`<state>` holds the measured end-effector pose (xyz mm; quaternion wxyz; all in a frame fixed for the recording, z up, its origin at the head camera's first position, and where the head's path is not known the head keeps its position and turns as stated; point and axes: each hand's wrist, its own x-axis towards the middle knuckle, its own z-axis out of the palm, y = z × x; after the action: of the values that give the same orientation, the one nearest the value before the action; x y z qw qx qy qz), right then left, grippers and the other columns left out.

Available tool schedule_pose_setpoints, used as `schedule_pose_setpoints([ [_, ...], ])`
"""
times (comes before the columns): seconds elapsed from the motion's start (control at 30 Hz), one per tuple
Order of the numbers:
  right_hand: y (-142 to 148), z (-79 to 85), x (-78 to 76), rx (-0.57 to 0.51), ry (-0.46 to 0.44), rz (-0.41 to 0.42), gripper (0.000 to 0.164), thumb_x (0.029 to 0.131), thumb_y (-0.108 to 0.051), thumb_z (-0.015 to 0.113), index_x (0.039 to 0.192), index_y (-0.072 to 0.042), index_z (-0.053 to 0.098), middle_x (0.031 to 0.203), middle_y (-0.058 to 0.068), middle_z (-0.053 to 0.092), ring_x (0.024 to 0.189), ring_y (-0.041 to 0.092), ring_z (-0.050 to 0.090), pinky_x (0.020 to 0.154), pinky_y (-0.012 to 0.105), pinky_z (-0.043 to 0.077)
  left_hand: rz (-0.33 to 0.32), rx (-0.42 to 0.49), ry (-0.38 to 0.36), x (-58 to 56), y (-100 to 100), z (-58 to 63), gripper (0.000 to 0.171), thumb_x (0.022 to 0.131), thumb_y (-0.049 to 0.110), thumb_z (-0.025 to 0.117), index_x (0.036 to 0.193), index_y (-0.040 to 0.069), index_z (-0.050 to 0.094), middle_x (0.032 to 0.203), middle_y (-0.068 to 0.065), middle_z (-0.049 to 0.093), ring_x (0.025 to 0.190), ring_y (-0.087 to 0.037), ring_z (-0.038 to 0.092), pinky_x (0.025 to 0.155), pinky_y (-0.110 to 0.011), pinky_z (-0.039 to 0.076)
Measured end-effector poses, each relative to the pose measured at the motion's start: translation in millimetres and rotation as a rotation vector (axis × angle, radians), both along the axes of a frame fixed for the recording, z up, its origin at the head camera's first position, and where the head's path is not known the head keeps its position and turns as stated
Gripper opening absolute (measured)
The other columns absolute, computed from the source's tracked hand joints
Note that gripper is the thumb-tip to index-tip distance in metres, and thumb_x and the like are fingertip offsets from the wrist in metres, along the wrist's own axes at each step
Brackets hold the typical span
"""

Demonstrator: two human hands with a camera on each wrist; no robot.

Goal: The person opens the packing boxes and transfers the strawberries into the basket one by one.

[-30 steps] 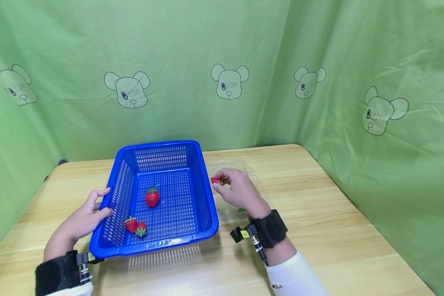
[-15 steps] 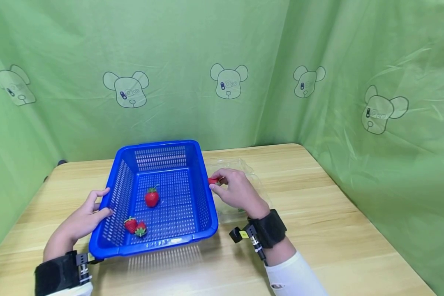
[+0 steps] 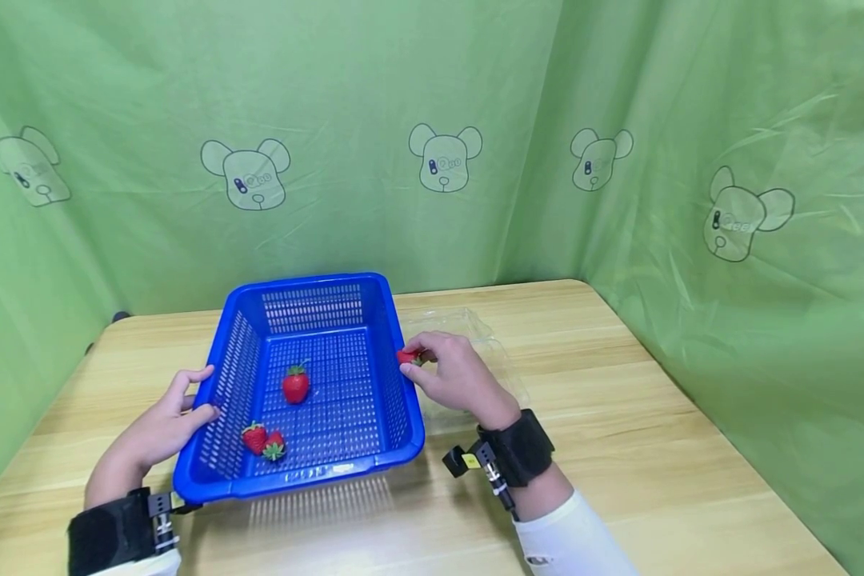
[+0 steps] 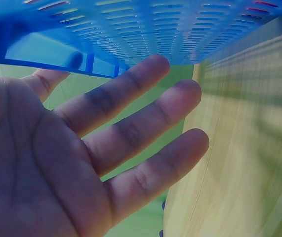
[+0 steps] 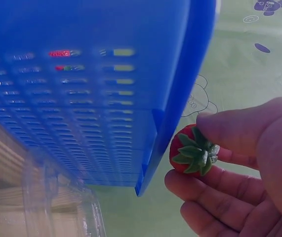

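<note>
My left hand (image 3: 160, 424) grips the left rim of a blue slotted plastic basket (image 3: 302, 480), thumb over the rim on the inner side. In the left wrist view the other fingers (image 4: 153, 148) stretch out under the basket, above the table. My right hand (image 3: 454, 376) pinches a red strawberry (image 5: 180, 157) between thumb and fingertips, green leaves facing the wrist. The strawberry is right at the outer side of the basket's right rim. Inside the basket lie a larger strawberry (image 3: 296, 386) near the middle and two others, one strawberry (image 3: 255, 438) beside a smaller strawberry (image 3: 274, 446), at the near left.
A clear plastic container (image 3: 468, 320) stands on the wooden table (image 3: 619, 448) right of the basket, partly hidden behind my right hand and forearm. A green curtain (image 3: 331, 216) with bear-head prints hangs behind the table and along both sides.
My right hand has moved left a little with its strawberry, from over the clear container up to the basket's right rim. The left hand and the basket have stayed in place.
</note>
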<state>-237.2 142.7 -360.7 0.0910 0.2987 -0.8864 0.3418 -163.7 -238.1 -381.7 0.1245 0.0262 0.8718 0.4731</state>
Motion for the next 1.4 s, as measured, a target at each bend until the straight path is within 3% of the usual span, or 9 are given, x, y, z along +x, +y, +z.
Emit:
schedule_pose_setpoints([
  [0.33, -4, -4.4, 0.9, 0.013, 0.067, 0.042, 0.015, 0.085, -0.018, 0.070, 0.097, -0.009, 0.069, 0.090, 0.002, 0.070, 0.080, 0.012, 0.062, 0.076, 0.034, 0.058, 0.007, -0.008, -0.010, 0.3, 0, -2.0, 0.061, 0.102, 0.015, 0.038, 0.148, 0.003, 0.000, 0.131, -0.050, 0.030, 0.098, -0.046, 0.061, 0.075, -0.054, 0.059],
  [0.87, -13, -7.8, 7.9, 0.017, 0.058, 0.041, 0.012, 0.085, -0.019, 0.071, 0.093, -0.010, 0.070, 0.084, 0.001, 0.068, 0.078, 0.014, 0.060, 0.073, 0.038, 0.058, -0.001, 0.009, -0.008, -0.6, 1, -3.4, 0.061, 0.101, 0.014, 0.039, 0.148, 0.003, 0.002, 0.132, -0.050, 0.030, 0.099, -0.046, 0.061, 0.075, -0.053, 0.059],
  [1.2, -15, -8.9, 7.8, 0.015, 0.090, 0.048, 0.012, 0.085, -0.019, 0.071, 0.093, -0.011, 0.069, 0.085, -0.001, 0.068, 0.077, 0.011, 0.059, 0.068, 0.030, 0.056, 0.002, -0.003, -0.013, -1.6, -1, -2.3, 0.061, 0.102, 0.017, 0.038, 0.149, 0.004, 0.001, 0.132, -0.049, 0.030, 0.098, -0.045, 0.062, 0.075, -0.053, 0.059],
  [1.4, -15, -6.9, 7.1, 0.005, 0.100, 0.068, 0.012, 0.087, -0.018, 0.069, 0.093, -0.008, 0.069, 0.083, 0.001, 0.067, 0.077, 0.014, 0.060, 0.071, 0.035, 0.058, 0.007, 0.003, -0.013, -1.3, -1, -1.7, 0.061, 0.102, 0.016, 0.037, 0.149, 0.004, 0.000, 0.132, -0.049, 0.030, 0.098, -0.045, 0.061, 0.075, -0.053, 0.059],
])
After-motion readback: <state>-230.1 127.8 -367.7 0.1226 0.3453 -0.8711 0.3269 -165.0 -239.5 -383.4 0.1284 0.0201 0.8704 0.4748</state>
